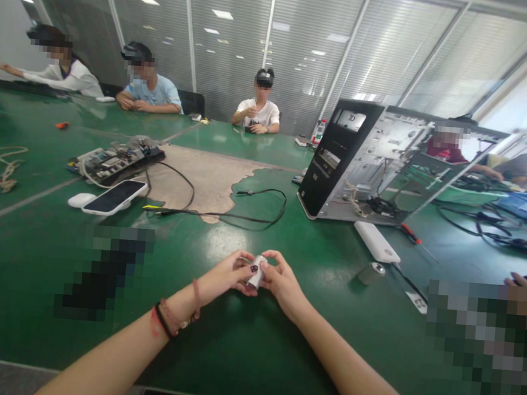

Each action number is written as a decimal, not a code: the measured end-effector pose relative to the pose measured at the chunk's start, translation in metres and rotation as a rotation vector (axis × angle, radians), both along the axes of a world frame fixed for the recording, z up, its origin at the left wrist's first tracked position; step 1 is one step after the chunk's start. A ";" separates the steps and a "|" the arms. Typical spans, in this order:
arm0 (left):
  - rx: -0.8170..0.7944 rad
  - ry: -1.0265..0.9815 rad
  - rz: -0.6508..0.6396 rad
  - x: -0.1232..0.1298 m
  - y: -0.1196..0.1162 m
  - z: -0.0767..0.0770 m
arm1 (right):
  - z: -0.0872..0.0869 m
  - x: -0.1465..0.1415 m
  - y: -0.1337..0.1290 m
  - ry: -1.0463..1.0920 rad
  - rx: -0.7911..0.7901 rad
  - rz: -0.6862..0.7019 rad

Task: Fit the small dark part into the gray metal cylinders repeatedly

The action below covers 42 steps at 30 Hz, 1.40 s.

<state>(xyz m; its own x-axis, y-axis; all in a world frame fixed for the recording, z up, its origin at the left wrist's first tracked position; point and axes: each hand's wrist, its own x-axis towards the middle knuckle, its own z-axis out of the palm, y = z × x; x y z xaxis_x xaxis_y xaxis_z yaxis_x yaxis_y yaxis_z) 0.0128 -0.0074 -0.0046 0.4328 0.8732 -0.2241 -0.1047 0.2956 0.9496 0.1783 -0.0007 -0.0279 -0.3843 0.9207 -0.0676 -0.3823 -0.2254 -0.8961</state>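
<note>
Between my two hands, above the green table [279, 351], is a small silver-grey cylinder [256, 277], held tilted. My left hand [232, 272] curls round its left side, with the thumb across its face. My right hand [283, 279] pinches it from the right near the upper end. Fingers cover part of the cylinder, so its exact kind cannot be made out. A similar metal cylinder [369, 274] with a pale end lies on the table to the right, apart from my hands.
Beyond my hands lies a black cable [261, 222]. An open computer case [338, 173] stands at right, near a white power bank [376, 242] and a screwdriver [410, 233]. A phone [115, 197] and a circuit assembly [115, 161] lie left. Several people sit around the table.
</note>
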 end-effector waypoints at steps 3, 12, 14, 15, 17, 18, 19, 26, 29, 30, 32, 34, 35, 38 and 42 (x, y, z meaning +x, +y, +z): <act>-0.097 -0.107 -0.006 0.003 -0.006 0.005 | 0.003 0.002 -0.001 0.020 -0.081 0.002; -0.219 -0.243 0.099 0.004 -0.009 0.016 | 0.007 -0.004 -0.009 0.108 -0.185 0.050; -0.214 -0.248 0.124 0.004 -0.010 0.018 | 0.009 -0.006 -0.013 0.133 -0.213 0.080; -0.209 -0.250 0.135 0.003 -0.010 0.018 | 0.009 -0.007 -0.014 0.148 -0.228 0.090; -0.192 -0.260 0.159 0.004 -0.010 0.018 | 0.010 -0.008 -0.016 0.191 -0.256 0.099; -0.186 -0.267 0.169 0.004 -0.010 0.018 | 0.010 -0.009 -0.016 0.215 -0.268 0.103; -0.182 -0.273 0.172 0.004 -0.010 0.018 | 0.009 -0.009 -0.016 0.235 -0.283 0.110; -0.212 -0.238 0.080 0.004 -0.010 0.020 | 0.004 -0.005 -0.014 0.313 -0.405 0.123; -0.181 -0.203 0.074 0.002 -0.010 0.019 | 0.006 -0.003 -0.015 0.358 -0.436 0.077; -0.169 -0.194 0.083 0.002 -0.010 0.019 | 0.007 -0.002 -0.015 0.369 -0.440 0.060; -0.150 -0.170 0.106 0.001 -0.009 0.018 | 0.010 -0.001 -0.016 0.382 -0.448 0.037; -0.134 -0.143 0.128 0.002 -0.009 0.016 | 0.012 0.001 -0.017 0.397 -0.464 0.021; -0.127 -0.133 0.134 0.002 -0.008 0.015 | 0.013 0.001 -0.017 0.405 -0.477 0.012; -0.107 -0.109 0.144 0.002 -0.007 0.014 | 0.014 0.002 -0.018 0.414 -0.517 -0.004; -0.067 -0.081 0.171 0.000 -0.006 0.016 | 0.015 0.002 -0.020 0.416 -0.522 0.000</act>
